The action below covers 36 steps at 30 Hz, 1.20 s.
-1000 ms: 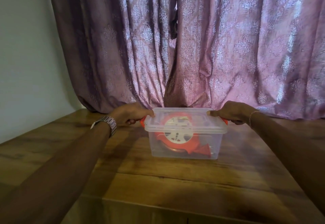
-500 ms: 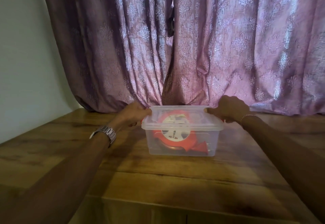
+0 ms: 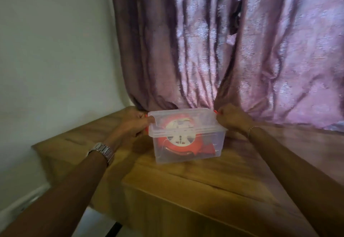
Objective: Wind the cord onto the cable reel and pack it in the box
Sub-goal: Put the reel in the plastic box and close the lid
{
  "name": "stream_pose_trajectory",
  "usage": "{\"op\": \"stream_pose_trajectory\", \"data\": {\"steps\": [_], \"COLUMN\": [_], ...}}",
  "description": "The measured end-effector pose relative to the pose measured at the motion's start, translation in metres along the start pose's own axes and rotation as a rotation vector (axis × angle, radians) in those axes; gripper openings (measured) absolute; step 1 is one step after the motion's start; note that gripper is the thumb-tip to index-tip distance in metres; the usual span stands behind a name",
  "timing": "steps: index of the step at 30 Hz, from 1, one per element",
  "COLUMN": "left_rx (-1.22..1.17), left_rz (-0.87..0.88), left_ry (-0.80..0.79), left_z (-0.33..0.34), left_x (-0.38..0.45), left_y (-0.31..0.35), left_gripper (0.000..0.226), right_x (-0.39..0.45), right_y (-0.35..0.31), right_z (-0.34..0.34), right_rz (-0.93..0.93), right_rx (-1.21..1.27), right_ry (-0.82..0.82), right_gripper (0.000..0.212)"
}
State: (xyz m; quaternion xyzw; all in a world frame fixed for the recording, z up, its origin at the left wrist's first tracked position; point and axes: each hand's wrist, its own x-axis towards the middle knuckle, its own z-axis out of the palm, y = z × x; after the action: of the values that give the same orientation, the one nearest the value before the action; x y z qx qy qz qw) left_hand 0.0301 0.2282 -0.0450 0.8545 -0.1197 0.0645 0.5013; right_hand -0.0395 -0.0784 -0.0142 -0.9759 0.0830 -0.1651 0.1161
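Note:
A clear plastic box [image 3: 214, 143] with its lid [image 3: 201, 119] on stands on the wooden table [image 3: 214, 184], close to the curtain. Inside it lies the orange and white cable reel [image 3: 181, 140], seen through the wall and lid. My left hand [image 3: 132, 125] grips the box's left end at the orange latch. My right hand [image 3: 230, 118] grips the right end, where a bit of orange latch [image 3: 215, 111] shows. The cord itself is hidden within the reel.
A mauve patterned curtain [image 3: 232, 50] hangs right behind the box. A pale wall [image 3: 55, 50] is to the left. The table's left edge and near corner [image 3: 126, 182] drop off to the floor below.
The view has swung so the box sits further from me and slightly turned. Both hands stay on the box ends; my right hand has shifted towards the back corner.

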Motion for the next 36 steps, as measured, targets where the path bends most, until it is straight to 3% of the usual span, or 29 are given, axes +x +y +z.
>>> {"op": "stream_pose_trajectory", "data": {"steps": [6,11,13,17,24,28,36], "left_rx": [0.055,0.038,0.043,0.069,0.089,0.09,0.085], "left_rz": [-0.023,-0.067,-0.078,-0.108,-0.147,-0.192,-0.232], "left_ry": [0.175,0.345,0.405,0.511,0.637,0.69,0.753], "left_z": [-0.078,-0.133,-0.147,-0.171,-0.201,-0.216,-0.227], "left_x": [-0.021,-0.036,-0.039,-0.04,-0.033,-0.024,-0.017], "left_y": [-0.041,-0.075,-0.084,-0.101,-0.121,-0.131,-0.14], "left_gripper": [0.053,0.048,0.045,0.051,0.037,0.043,0.036], "right_x": [0.046,0.062,0.071,0.09,0.114,0.127,0.145], "right_y": [-0.095,-0.17,-0.195,-0.241,-0.293,-0.317,-0.349], "right_z": [0.03,0.064,0.076,0.091,0.114,0.126,0.142], "right_rz": [-0.148,-0.185,-0.133,-0.131,-0.161,-0.17,-0.188], "right_rx": [-0.01,0.334,0.464,0.462,0.493,0.504,0.531], "right_ry": [-0.051,0.039,0.074,0.03,0.06,0.024,0.031], "right_gripper": [0.038,0.026,0.036,0.055,0.059,0.058,0.053]}}
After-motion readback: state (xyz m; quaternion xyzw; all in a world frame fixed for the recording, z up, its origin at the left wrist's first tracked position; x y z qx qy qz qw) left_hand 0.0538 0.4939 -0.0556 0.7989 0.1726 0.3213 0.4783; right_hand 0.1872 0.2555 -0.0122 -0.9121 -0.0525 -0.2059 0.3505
